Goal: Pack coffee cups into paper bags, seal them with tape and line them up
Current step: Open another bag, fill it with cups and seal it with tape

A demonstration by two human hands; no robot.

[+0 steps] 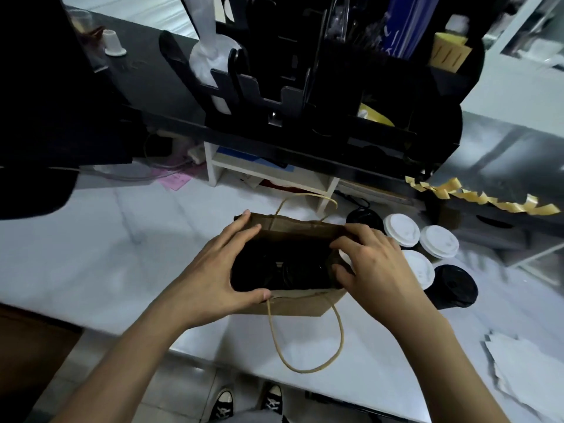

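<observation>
While both hands, left (213, 279) and right (375, 270), gripped the bag (293, 303) at mid-frame on the worktop (91, 254), fingers curled over its open mouth, dark cups sat inside, yet sealing remained, and more cups (427, 248) waited right.

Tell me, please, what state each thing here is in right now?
Paper bag: upright, mouth open, unsealed.
Left hand: grips the bag's left rim.
Right hand: grips its right rim.
White-lidded cups: upright, lidded, unpacked.
Black-lidded cup: upright, lidded, unpacked.
</observation>
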